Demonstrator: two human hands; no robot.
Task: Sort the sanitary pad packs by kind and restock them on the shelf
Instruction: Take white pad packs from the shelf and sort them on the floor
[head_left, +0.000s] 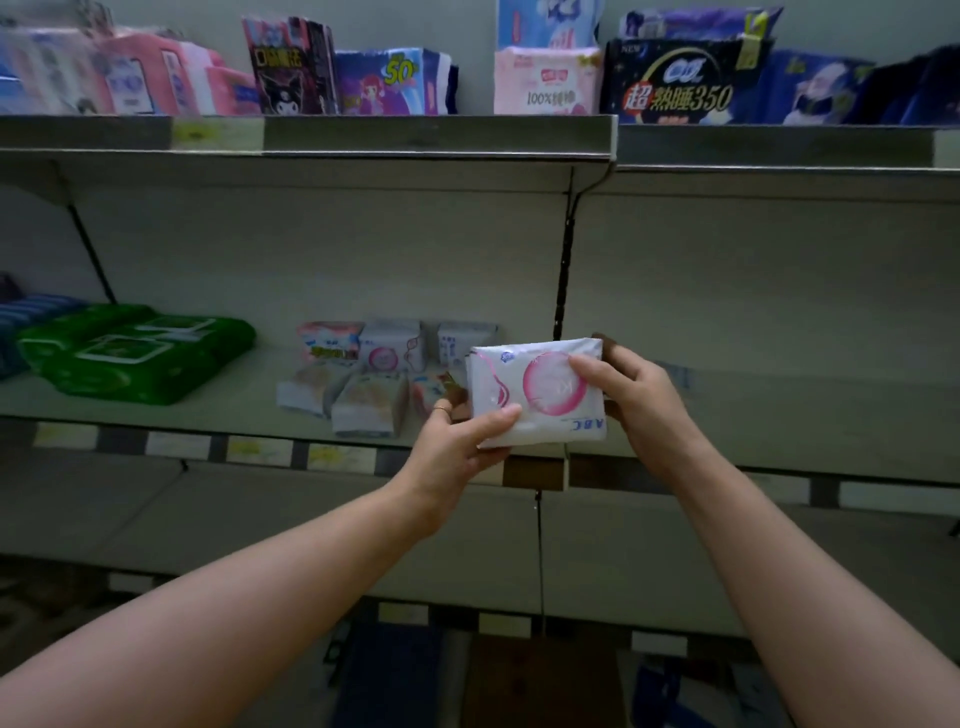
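Head view: two bare forearms reach up from the bottom corners toward the centre of the frame. Both hands hold one white pack (540, 395) with a pink circle, its "ABC" lettering upside down, in front of the middle shelf's (753, 431) front edge, just right of centre. The left hand (457, 436) grips its lower left corner, thumb on the face, fingers behind, a ring on one finger. The right hand (639, 400) grips the right side, thumb laid across the pink circle, fingers curled round the back. Behind the left hand, six small packs (369, 402) sit on the shelf in two rows of three, the nearest partly hidden. At middle left lie two green packs (130, 353). Along the top, the upper shelf (415, 132) carries a row of larger packs (675, 83), too blurred at the left to count.
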